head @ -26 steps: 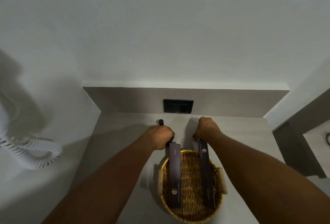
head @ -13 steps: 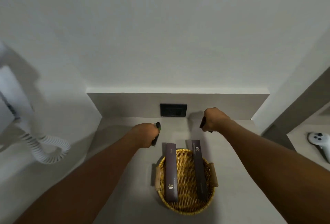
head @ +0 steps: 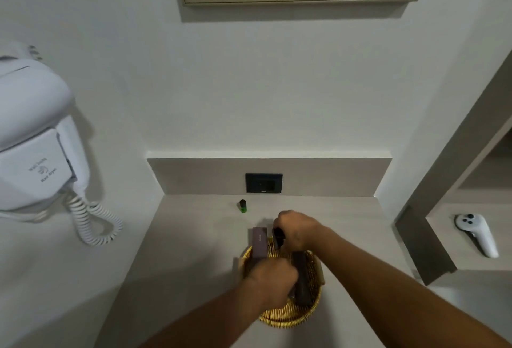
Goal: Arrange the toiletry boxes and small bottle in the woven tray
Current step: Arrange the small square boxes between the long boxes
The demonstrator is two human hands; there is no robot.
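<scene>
**Settling the boxes in the tray, bottle yet to come**

My left hand is down inside the round yellow woven tray, fingers curled tight around the near end of the long mauve toiletry box. Its far end juts over the tray's back rim, so I judge I'm gripping it low to slide or tilt it into line. My right hand hovers over the tray's back rim with its fingers closed on a small dark item; I cannot tell exactly what it is. A second long dark toiletry box lies lengthwise in the right half of the tray, beside my left hand.

The small green bottle with a black cap stands upright on the grey worktop, well apart from the tray, near the back edge and just left of the black wall socket.

The worktop is bare to the left and right of the tray, giving free room to reach for the bottle. The tray's middle strip between the boxes looks the likeliest gap for it.
</scene>
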